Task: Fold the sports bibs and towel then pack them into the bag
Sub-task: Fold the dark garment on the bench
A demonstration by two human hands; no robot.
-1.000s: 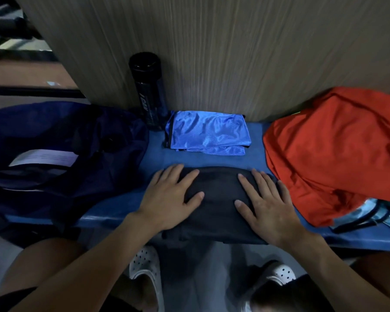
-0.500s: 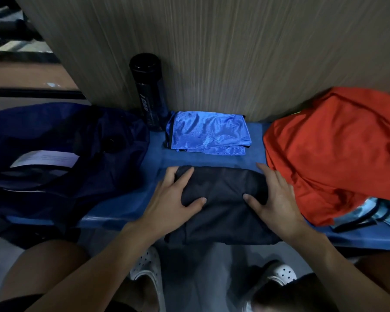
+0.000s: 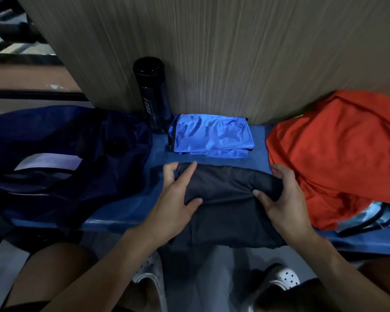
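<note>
Where the left fingers curl over the far left end of the dark cloth, the thumb presses down on its top face, so the left hand grips that end. The right fingers are hooked round the far right end in the same way, thumb on top, and the right hand holds it fast. Between the two thumbs the fabric is bunched into a raised roll along its far edge.

The dark cloth lies folded on the blue bench, at the near edge, its front hem hanging slightly over. Just beyond it, apart from it, a folded blue bib lies flat against the wood-grain panel. A black bottle stands upright just left of the bib, touching the panel.

To the right, an unfolded red bib is heaped on the bench, its edge just beside the right hand. A pale blue bib with dark trim shows from under it. To the left, the navy bag lies slumped on the bench, a white label visible on it.

Below the bench, two white perforated clogs are partly in view.
</note>
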